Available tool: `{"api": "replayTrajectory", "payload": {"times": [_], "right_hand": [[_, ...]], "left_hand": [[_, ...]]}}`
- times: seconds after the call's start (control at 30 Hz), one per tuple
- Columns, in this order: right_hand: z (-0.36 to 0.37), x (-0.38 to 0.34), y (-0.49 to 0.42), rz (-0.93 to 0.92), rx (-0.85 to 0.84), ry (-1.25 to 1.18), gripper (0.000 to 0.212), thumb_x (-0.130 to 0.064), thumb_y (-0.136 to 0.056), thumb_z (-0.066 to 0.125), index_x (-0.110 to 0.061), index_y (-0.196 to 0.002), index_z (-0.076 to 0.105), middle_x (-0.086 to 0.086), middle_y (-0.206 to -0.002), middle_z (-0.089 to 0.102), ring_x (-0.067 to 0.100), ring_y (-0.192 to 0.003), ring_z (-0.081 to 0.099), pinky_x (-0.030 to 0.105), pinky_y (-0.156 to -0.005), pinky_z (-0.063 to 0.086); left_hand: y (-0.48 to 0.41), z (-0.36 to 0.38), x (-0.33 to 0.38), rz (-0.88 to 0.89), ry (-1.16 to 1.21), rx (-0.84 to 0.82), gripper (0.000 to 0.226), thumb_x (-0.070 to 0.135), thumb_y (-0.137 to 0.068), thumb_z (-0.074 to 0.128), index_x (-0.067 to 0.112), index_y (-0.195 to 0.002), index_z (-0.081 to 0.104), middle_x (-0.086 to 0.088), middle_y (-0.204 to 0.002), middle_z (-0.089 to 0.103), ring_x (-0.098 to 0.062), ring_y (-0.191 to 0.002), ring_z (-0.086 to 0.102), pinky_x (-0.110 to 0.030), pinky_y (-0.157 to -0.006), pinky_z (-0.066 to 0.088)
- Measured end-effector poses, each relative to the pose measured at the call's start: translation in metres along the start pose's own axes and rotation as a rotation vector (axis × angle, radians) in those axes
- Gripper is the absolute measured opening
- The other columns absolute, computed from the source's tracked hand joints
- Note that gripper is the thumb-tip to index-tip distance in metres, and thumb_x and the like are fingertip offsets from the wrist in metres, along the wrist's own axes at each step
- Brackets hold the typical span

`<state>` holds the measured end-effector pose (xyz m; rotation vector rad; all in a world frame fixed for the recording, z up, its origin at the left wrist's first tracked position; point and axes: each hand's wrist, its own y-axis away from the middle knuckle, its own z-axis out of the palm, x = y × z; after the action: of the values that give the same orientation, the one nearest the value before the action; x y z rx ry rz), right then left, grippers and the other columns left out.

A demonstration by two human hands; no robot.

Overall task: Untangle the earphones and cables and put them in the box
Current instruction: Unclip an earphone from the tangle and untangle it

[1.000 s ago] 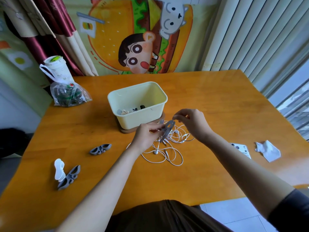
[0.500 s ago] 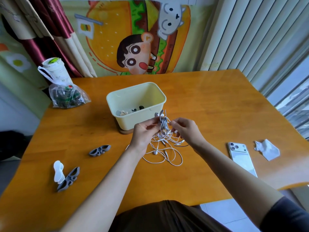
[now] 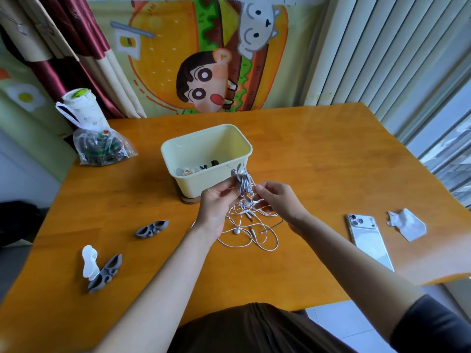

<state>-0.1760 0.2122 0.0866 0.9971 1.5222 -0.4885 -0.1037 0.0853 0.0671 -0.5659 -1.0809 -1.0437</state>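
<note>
Fingers [image 3: 225, 188] of the left hand [image 3: 216, 207] pinched a small grey plastic cable winder [image 3: 242, 180] with white cord looped on it, just in front of the cream rectangular plastic box [image 3: 204, 186]. Right hand [image 3: 280, 203] fingertips pinched a strand of the tangled white wired earphones [image 3: 251, 226]; most of the tangle lay on the orange wooden table [image 3: 318, 161] below.

Step, my read: untangling, nothing from this set boxed yet. Next move needs slack fed in without tightening knots.

Writing: print on the white paper cup [image 3: 84, 110] was too blurred to read. White smartphone [image 3: 369, 243] showed no legible brand.

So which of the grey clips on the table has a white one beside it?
The front-left grey clip; a white clip lies right beside it. The other grey clip lies alone.
</note>
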Motion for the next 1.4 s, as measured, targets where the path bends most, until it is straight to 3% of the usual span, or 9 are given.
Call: {"api": "replayTrajectory", "payload": {"times": [0.3, 0.4, 0.5, 0.73, 0.87, 1.03, 1.13, 1.23, 1.4], "right_hand": [[0.006, 0.007, -0.001, 0.036, -0.011, -0.018, 0.021, -0.019, -0.099, 0.045, -0.011, -0.087, 0.06, 0.001, -0.077, 0.064, 0.006, -0.06, 0.063, 0.017, -0.055, 0.051], [0.006, 0.006, -0.001, 0.066, -0.026, -0.03, 0.02, -0.017, -0.099, 0.044, -0.008, -0.09, 0.059, 0.002, -0.074, 0.062, 0.006, -0.054, 0.058, 0.016, -0.051, 0.049], [0.008, 0.004, -0.001, 0.074, -0.051, -0.004, 0.019, -0.018, -0.099, 0.046, -0.006, -0.09, 0.059, 0.001, -0.071, 0.061, 0.002, -0.046, 0.054, 0.016, -0.047, 0.045], [0.011, 0.0, 0.002, -0.069, -0.015, 0.203, 0.027, -0.013, -0.097, 0.047, -0.019, -0.073, 0.057, -0.002, -0.067, 0.061, 0.006, -0.049, 0.054, 0.014, -0.045, 0.043], [0.013, 0.001, 0.002, -0.107, -0.022, 0.283, 0.023, -0.013, -0.097, 0.048, -0.014, -0.077, 0.061, -0.005, -0.061, 0.057, 0.01, -0.05, 0.053, 0.018, -0.048, 0.043], [0.01, 0.0, 0.003, -0.076, -0.057, 0.253, 0.026, -0.014, -0.097, 0.047, -0.017, -0.075, 0.06, -0.004, -0.063, 0.059, 0.01, -0.052, 0.053, 0.016, -0.048, 0.043], [0.01, -0.001, 0.005, -0.074, -0.066, 0.232, 0.023, -0.015, -0.097, 0.047, -0.013, -0.08, 0.062, -0.004, -0.063, 0.059, 0.009, -0.052, 0.053, 0.016, -0.049, 0.044], [0.012, 0.002, 0.006, -0.07, -0.055, 0.207, 0.023, -0.014, -0.097, 0.047, -0.012, -0.08, 0.062, -0.005, -0.062, 0.058, 0.008, -0.051, 0.051, 0.018, -0.051, 0.044], [0.014, 0.006, 0.002, -0.08, -0.053, 0.25, 0.021, -0.017, -0.097, 0.049, -0.011, -0.087, 0.067, -0.006, -0.063, 0.058, 0.006, -0.05, 0.052, 0.019, -0.053, 0.045]], "left_hand": [[-0.001, 0.003, -0.002, -0.053, 0.084, 0.042, 0.029, -0.003, -0.089, 0.055, 0.017, -0.104, 0.068, 0.004, -0.098, 0.073, -0.014, -0.098, 0.068, -0.025, -0.075, 0.057], [-0.005, 0.004, 0.001, -0.073, 0.142, 0.07, 0.029, -0.004, -0.089, 0.054, 0.015, -0.106, 0.067, 0.001, -0.104, 0.071, -0.018, -0.104, 0.065, -0.029, -0.085, 0.056], [-0.006, 0.004, 0.002, -0.093, 0.197, 0.074, 0.029, -0.006, -0.09, 0.051, 0.012, -0.107, 0.065, 0.001, -0.098, 0.072, -0.018, -0.099, 0.065, -0.028, -0.083, 0.056], [-0.006, -0.001, 0.006, -0.092, 0.206, 0.13, 0.03, -0.002, -0.092, 0.051, 0.007, -0.118, 0.062, -0.002, -0.099, 0.073, -0.018, -0.092, 0.069, -0.027, -0.075, 0.058], [-0.008, 0.002, 0.005, -0.071, 0.141, 0.211, 0.032, 0.0, -0.091, 0.054, 0.009, -0.121, 0.061, -0.009, -0.111, 0.067, -0.025, -0.104, 0.063, -0.033, -0.086, 0.054], [-0.006, 0.006, 0.004, -0.108, 0.229, 0.176, 0.027, -0.004, -0.093, 0.049, 0.007, -0.114, 0.063, -0.002, -0.089, 0.074, -0.015, -0.082, 0.07, -0.026, -0.075, 0.058], [-0.005, 0.005, 0.005, -0.092, 0.202, 0.17, 0.026, -0.002, -0.093, 0.051, 0.011, -0.11, 0.065, -0.001, -0.09, 0.074, -0.017, -0.087, 0.07, -0.026, -0.075, 0.058], [-0.006, 0.006, 0.004, -0.044, 0.108, 0.174, 0.024, 0.002, -0.091, 0.056, 0.018, -0.104, 0.069, -0.001, -0.099, 0.073, -0.024, -0.102, 0.065, -0.033, -0.084, 0.055], [-0.012, 0.007, -0.002, 0.057, -0.046, 0.28, 0.023, 0.005, -0.088, 0.063, 0.018, -0.106, 0.07, 0.003, -0.1, 0.073, -0.021, -0.1, 0.066, -0.034, -0.084, 0.056]]}}
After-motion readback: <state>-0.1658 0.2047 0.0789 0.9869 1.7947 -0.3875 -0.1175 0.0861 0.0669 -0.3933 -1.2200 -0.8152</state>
